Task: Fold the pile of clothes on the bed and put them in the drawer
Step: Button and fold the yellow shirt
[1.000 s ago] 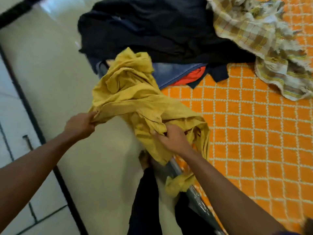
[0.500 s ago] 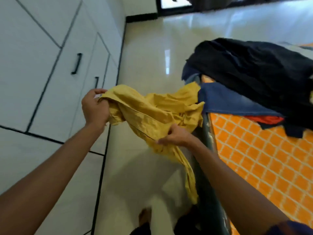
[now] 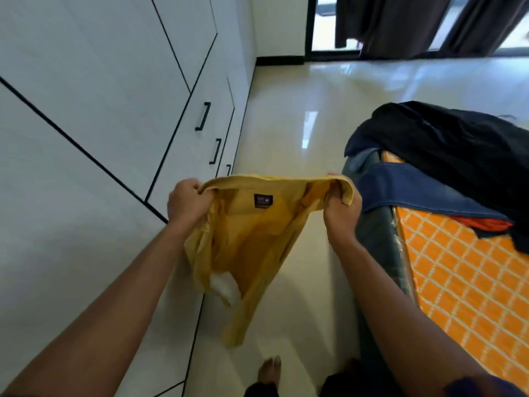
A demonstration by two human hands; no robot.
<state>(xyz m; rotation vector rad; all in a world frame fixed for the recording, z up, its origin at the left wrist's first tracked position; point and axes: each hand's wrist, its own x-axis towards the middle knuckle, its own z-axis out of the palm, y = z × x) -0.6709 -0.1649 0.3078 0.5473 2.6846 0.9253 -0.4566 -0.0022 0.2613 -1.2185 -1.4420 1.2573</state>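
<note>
White drawer fronts (image 3: 194,150), black handles, stood at left. Your left hand (image 3: 187,203) held a closed grip on one end of the yellow garment (image 3: 249,239), your right hand (image 3: 342,213) on the other; it hung over the floor. Dark clothes pile (image 3: 458,156) lay on the orange bed (image 3: 472,282) at right.

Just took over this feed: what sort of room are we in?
Most likely a bedroom: a bed with an orange patterned cover, a pile of clothes on it, white black-handled cabinets along the wall, and dark curtains.
</note>
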